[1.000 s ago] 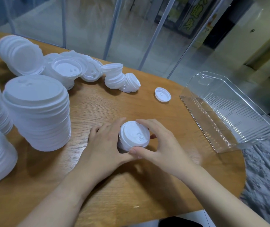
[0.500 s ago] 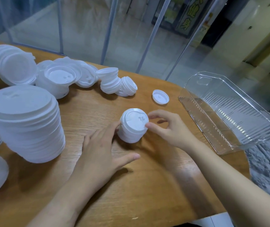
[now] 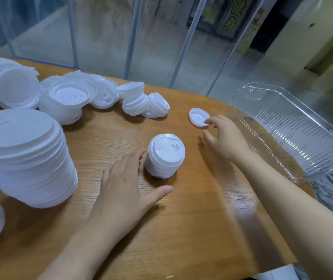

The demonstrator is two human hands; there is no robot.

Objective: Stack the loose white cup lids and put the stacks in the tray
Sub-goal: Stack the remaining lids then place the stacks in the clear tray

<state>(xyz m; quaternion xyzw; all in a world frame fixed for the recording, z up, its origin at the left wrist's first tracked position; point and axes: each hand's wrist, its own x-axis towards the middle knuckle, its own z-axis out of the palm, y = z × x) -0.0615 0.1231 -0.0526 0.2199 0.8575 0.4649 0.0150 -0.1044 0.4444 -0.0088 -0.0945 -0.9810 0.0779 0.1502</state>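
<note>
Right hand (image 3: 225, 136) touches one loose lid (image 3: 198, 117); one tray (image 3: 295, 126) beside.

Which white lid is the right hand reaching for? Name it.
The single loose lid lying alone near the clear tray; the right hand has its fingers at its edge. The other lids sit in stacks.

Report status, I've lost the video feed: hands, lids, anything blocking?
Left hand open, fingers touching the small lid stack. Right hand open, fingertips at the single loose lid. Tray holds no lids yet. Nothing blocking.
</note>
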